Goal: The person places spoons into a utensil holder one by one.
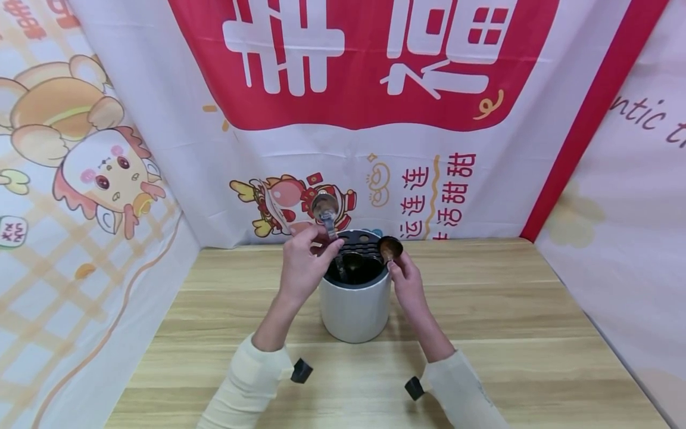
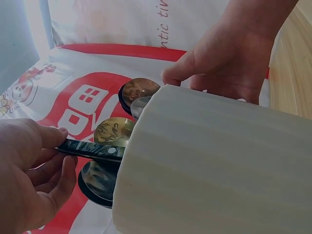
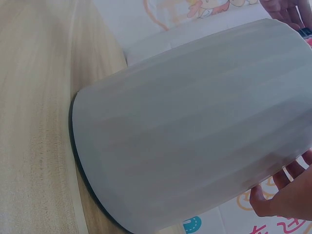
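A white utensil holder [image 1: 355,313] with a dark rim stands upright on the table. My left hand [image 1: 304,265] pinches the dark, riveted handle [image 2: 92,148] of a round-headed metal spoon [image 1: 324,205]. Its shiny head points up above my fingers, and the handle's lower end is inside the holder. My right hand [image 1: 408,283] rests against the holder's right side, fingers bent along the wall and thumb at the rim. Just above that thumb, a brownish round-bowled utensil [image 1: 390,247] leans over the rim. More round metal heads [image 2: 114,131] stick out of the opening.
A black slotted divider [image 1: 356,247] spans the back of the holder's opening. The wood-grain table [image 1: 482,333] meets a printed white and red cloth [image 1: 343,155] close behind the holder. Printed cloth also hangs on the left and right sides.
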The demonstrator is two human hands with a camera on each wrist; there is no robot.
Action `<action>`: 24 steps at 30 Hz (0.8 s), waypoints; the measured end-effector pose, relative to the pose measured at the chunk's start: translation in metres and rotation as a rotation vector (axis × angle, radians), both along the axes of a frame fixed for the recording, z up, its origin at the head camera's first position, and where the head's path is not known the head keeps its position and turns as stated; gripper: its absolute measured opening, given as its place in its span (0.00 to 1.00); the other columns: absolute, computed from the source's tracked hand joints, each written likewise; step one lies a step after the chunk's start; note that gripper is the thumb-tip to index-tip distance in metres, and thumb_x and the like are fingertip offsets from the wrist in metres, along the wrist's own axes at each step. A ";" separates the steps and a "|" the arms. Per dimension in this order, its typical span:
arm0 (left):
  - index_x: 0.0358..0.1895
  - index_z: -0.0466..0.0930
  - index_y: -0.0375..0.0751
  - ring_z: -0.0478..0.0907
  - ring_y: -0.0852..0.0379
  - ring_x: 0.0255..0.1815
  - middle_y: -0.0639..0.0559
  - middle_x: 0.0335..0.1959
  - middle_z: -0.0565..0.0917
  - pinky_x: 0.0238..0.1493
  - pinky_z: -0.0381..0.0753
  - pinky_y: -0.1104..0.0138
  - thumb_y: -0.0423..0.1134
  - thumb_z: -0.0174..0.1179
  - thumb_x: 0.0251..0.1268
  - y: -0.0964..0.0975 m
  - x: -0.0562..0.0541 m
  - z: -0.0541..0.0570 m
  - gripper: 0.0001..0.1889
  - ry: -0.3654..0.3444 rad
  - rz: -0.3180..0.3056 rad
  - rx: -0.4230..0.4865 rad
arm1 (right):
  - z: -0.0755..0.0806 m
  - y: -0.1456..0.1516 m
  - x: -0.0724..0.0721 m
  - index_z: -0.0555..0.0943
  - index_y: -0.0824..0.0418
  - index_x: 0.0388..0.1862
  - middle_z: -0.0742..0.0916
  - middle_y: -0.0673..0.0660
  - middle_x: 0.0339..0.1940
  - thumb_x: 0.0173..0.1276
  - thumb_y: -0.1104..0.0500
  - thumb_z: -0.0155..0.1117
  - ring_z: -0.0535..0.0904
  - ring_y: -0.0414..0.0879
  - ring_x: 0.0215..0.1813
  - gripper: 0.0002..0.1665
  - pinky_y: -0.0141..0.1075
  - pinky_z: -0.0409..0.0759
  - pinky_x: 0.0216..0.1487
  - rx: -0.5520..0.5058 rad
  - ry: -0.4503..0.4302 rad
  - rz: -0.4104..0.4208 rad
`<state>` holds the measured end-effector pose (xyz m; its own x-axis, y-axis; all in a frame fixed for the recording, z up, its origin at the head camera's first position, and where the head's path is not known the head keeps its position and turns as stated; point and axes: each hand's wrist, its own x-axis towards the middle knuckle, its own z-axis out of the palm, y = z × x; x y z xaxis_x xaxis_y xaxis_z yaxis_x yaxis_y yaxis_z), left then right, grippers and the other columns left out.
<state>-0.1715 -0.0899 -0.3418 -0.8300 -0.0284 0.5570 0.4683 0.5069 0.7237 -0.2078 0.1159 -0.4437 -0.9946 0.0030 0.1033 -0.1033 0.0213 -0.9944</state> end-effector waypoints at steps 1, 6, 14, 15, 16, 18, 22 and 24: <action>0.40 0.84 0.36 0.85 0.51 0.38 0.43 0.37 0.87 0.39 0.90 0.60 0.40 0.68 0.63 0.000 0.000 0.000 0.11 -0.001 0.000 -0.001 | 0.000 0.000 0.000 0.68 0.58 0.74 0.76 0.62 0.70 0.76 0.62 0.48 0.72 0.51 0.65 0.28 0.44 0.74 0.63 0.003 0.006 -0.004; 0.43 0.85 0.37 0.84 0.52 0.37 0.44 0.38 0.88 0.38 0.90 0.64 0.37 0.67 0.64 -0.001 0.002 -0.001 0.08 0.000 -0.008 -0.029 | -0.001 -0.001 0.000 0.69 0.60 0.73 0.78 0.64 0.67 0.75 0.63 0.47 0.73 0.51 0.63 0.27 0.45 0.75 0.64 0.015 0.022 -0.025; 0.39 0.85 0.42 0.79 0.59 0.30 0.50 0.33 0.87 0.34 0.84 0.72 0.33 0.68 0.62 0.000 0.008 -0.004 0.04 0.064 -0.050 -0.151 | 0.001 0.001 0.000 0.68 0.58 0.74 0.76 0.63 0.71 0.76 0.61 0.48 0.71 0.53 0.67 0.28 0.50 0.73 0.68 0.002 -0.008 -0.006; 0.38 0.85 0.42 0.78 0.60 0.29 0.50 0.32 0.86 0.33 0.83 0.72 0.33 0.68 0.62 0.000 0.008 -0.004 0.04 0.074 -0.047 -0.170 | 0.001 0.001 0.000 0.67 0.58 0.74 0.75 0.63 0.71 0.76 0.61 0.48 0.71 0.54 0.68 0.28 0.52 0.72 0.70 -0.004 -0.011 0.001; 0.38 0.84 0.43 0.77 0.60 0.29 0.51 0.31 0.85 0.32 0.83 0.72 0.32 0.68 0.62 0.000 0.009 -0.004 0.04 0.084 -0.044 -0.186 | 0.001 0.001 0.000 0.67 0.58 0.74 0.75 0.64 0.71 0.76 0.61 0.48 0.70 0.55 0.68 0.28 0.55 0.72 0.70 -0.009 -0.017 0.005; 0.37 0.84 0.43 0.76 0.59 0.28 0.51 0.31 0.84 0.31 0.81 0.72 0.31 0.67 0.62 -0.001 0.010 -0.004 0.04 0.092 -0.036 -0.215 | 0.001 0.002 -0.001 0.67 0.59 0.74 0.75 0.64 0.71 0.77 0.61 0.47 0.70 0.56 0.70 0.28 0.57 0.70 0.72 -0.018 -0.026 0.010; 0.38 0.84 0.43 0.75 0.59 0.29 0.51 0.31 0.83 0.30 0.79 0.71 0.33 0.68 0.62 -0.003 0.012 -0.004 0.04 0.087 -0.024 -0.244 | 0.002 0.002 -0.001 0.67 0.58 0.74 0.74 0.63 0.72 0.77 0.61 0.47 0.69 0.56 0.71 0.27 0.57 0.69 0.72 -0.014 -0.032 0.019; 0.39 0.83 0.43 0.75 0.58 0.30 0.51 0.33 0.83 0.30 0.80 0.70 0.36 0.69 0.62 -0.005 0.013 -0.004 0.06 0.083 -0.022 -0.254 | 0.001 0.002 -0.001 0.67 0.58 0.74 0.74 0.63 0.72 0.77 0.60 0.47 0.69 0.55 0.70 0.27 0.57 0.70 0.72 -0.013 -0.030 0.023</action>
